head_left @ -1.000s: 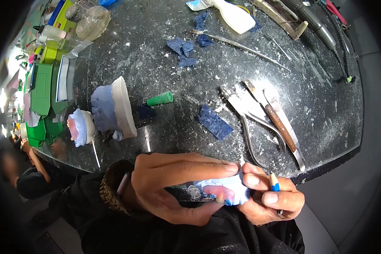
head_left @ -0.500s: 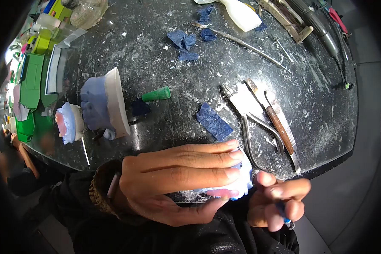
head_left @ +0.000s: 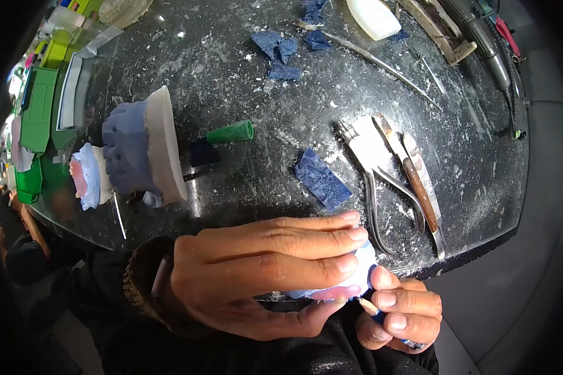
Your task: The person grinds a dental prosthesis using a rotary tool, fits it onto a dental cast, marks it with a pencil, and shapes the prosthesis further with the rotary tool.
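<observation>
My left hand point(head_left: 263, 269) is wrapped over a blue-and-white dental model point(head_left: 364, 267), fingers on top and thumb along its lower edge. A pink piece point(head_left: 336, 292) with a tooth shows at the model's near edge, and the rest is hidden under my fingers. In my right hand point(head_left: 406, 309) is a blue pencil point(head_left: 370, 308), pinched near its sharpened end. Its tip is at the model's lower right edge, beside the pink piece.
Pliers point(head_left: 381, 175), a brown-handled knife point(head_left: 419, 194) and blue paper point(head_left: 322, 179) lie beyond my hands. A large dental model point(head_left: 134, 147), a smaller one point(head_left: 89, 176) and a green cone point(head_left: 230, 132) stand left. Another person's arm point(head_left: 34, 228) shows far left.
My right hand first turned the pencil from upright to point downward, apart from the model, then brought its tip to the model's edge. My left fingers have spread over the model's top.
</observation>
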`<state>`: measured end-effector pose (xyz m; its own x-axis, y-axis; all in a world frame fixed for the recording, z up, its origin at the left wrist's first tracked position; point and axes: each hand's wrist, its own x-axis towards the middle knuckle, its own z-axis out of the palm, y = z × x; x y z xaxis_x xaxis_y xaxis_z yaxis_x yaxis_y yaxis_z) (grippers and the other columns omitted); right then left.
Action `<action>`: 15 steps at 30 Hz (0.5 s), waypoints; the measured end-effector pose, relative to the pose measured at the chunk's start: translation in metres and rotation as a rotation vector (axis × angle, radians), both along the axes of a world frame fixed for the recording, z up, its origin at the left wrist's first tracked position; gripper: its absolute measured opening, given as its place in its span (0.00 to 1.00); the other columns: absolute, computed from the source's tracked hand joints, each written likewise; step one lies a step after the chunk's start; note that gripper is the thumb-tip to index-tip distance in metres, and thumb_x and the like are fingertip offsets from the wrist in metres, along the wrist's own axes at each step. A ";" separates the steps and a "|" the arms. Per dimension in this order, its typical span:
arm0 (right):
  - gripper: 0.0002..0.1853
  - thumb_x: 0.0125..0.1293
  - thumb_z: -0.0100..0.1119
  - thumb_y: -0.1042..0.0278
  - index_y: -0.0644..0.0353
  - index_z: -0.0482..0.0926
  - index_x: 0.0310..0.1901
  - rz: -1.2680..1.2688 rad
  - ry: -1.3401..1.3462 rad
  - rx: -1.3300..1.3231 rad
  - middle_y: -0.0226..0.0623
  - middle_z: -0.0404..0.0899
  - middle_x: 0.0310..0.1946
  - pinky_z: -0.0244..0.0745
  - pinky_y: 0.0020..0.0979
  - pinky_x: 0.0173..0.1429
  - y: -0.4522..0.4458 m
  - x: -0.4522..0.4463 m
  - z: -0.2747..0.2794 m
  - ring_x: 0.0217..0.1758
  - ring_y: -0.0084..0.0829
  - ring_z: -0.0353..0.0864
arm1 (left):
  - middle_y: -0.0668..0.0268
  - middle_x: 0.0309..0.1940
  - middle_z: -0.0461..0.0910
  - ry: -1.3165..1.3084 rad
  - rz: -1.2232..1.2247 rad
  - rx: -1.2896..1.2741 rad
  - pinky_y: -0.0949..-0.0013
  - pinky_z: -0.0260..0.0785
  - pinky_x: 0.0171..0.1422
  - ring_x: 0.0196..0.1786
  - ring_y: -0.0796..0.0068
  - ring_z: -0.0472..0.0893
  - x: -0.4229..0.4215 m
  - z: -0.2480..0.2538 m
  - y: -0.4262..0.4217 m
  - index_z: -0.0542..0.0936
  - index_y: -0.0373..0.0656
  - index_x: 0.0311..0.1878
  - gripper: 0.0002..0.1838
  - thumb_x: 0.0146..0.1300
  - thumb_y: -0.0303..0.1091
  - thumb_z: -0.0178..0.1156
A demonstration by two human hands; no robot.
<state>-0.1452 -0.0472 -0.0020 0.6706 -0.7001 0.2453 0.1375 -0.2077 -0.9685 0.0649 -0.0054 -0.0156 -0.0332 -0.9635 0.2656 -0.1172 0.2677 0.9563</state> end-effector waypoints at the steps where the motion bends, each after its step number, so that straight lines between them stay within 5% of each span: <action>1: 0.28 0.40 0.60 0.99 0.68 0.70 0.46 0.009 0.022 0.017 0.52 0.74 0.44 0.76 0.28 0.58 -0.001 0.000 0.004 0.63 0.47 0.70 | 0.47 0.44 0.80 0.002 0.006 -0.001 0.50 0.75 0.56 0.51 0.47 0.79 -0.001 0.000 0.000 0.77 0.35 0.41 0.22 0.44 0.28 0.76; 8: 0.22 0.48 0.65 0.87 0.65 0.70 0.46 -0.064 -0.014 -0.350 0.50 0.75 0.43 0.78 0.28 0.55 -0.002 -0.001 -0.025 0.57 0.48 0.76 | 0.46 0.44 0.80 -0.003 0.002 -0.016 0.50 0.75 0.55 0.51 0.46 0.79 0.000 -0.002 0.000 0.77 0.35 0.41 0.22 0.44 0.29 0.76; 15: 0.20 0.51 0.66 0.81 0.63 0.71 0.45 -0.061 0.049 -0.386 0.47 0.76 0.39 0.79 0.27 0.52 0.002 -0.019 -0.031 0.54 0.47 0.79 | 0.46 0.44 0.80 -0.014 -0.014 -0.022 0.50 0.75 0.56 0.51 0.46 0.79 0.001 -0.003 -0.002 0.77 0.35 0.42 0.24 0.42 0.29 0.77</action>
<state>-0.1639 -0.0451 -0.0334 0.6482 -0.6012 0.4673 0.0693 -0.5646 -0.8224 0.0660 -0.0070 -0.0181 -0.0504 -0.9569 0.2859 -0.1271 0.2901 0.9485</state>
